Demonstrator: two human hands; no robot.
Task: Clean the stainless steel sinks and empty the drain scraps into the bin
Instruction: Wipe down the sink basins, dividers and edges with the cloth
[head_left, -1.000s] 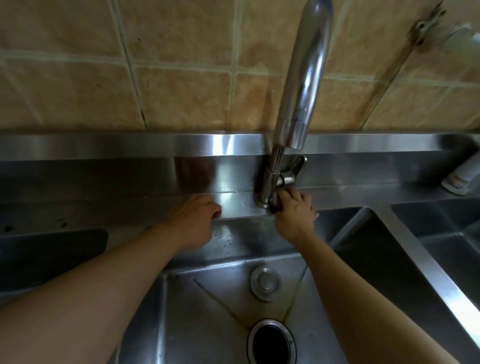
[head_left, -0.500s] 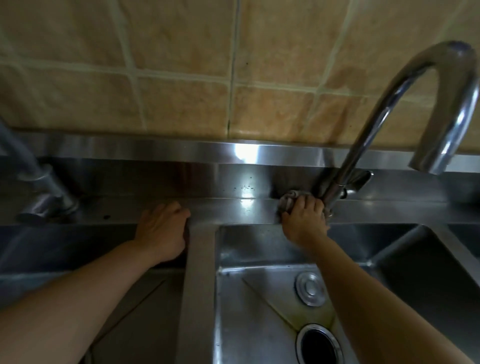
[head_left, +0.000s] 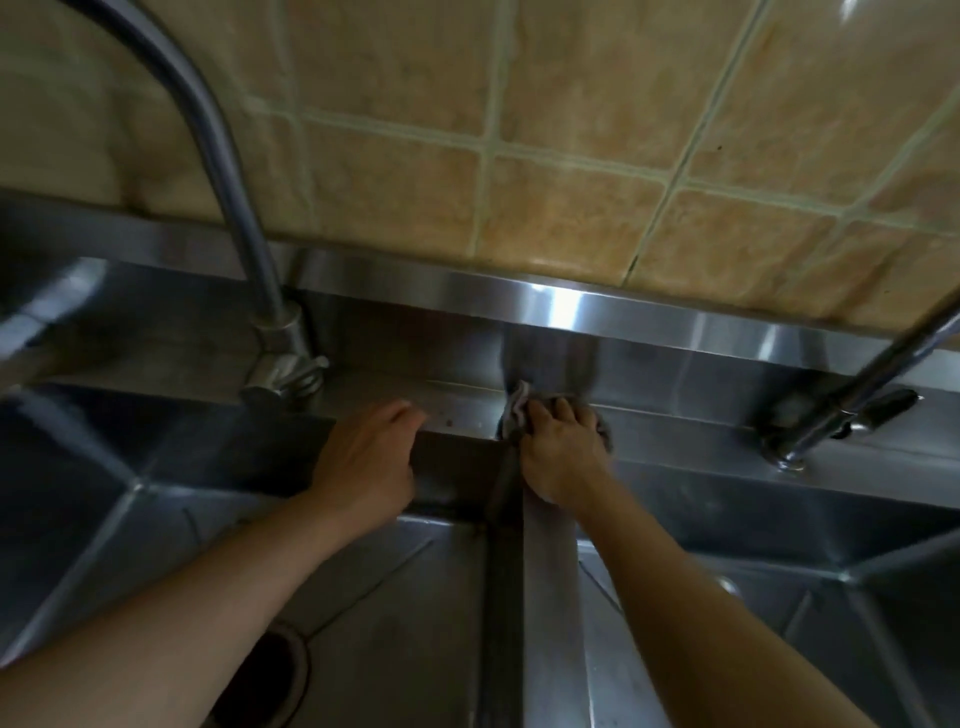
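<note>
On the back ledge (head_left: 457, 410) of the stainless steel sinks, right where the divider (head_left: 550, 561) between two basins meets it, the right hand (head_left: 563, 452) presses a crumpled grey cloth (head_left: 519, 408) against the steel, fingers curled over the wad so that only its edges show to the left of and beyond the knuckles. The left hand (head_left: 366, 462) rests just beside it, fingers lightly bent over the ledge's front edge above the left basin (head_left: 405, 623) and holding nothing.

The left basin has a dark round drain opening (head_left: 270, 670) in its floor, partly hidden by the left forearm; whether anything lies in the drain cannot be told. The right basin (head_left: 753, 613) shows only bare steel walls and floor creases, with the right forearm crossing its near corner.

A gooseneck faucet (head_left: 228, 171) rises from a base with a small lever (head_left: 283, 376) on the ledge, to the left of the left hand. A second faucet (head_left: 852, 395) slants up from the ledge at the far right, well apart from the cloth. Behind the ledge a bright steel backsplash strip (head_left: 571, 306) runs below a wall of tan tiles (head_left: 571, 208).
</note>
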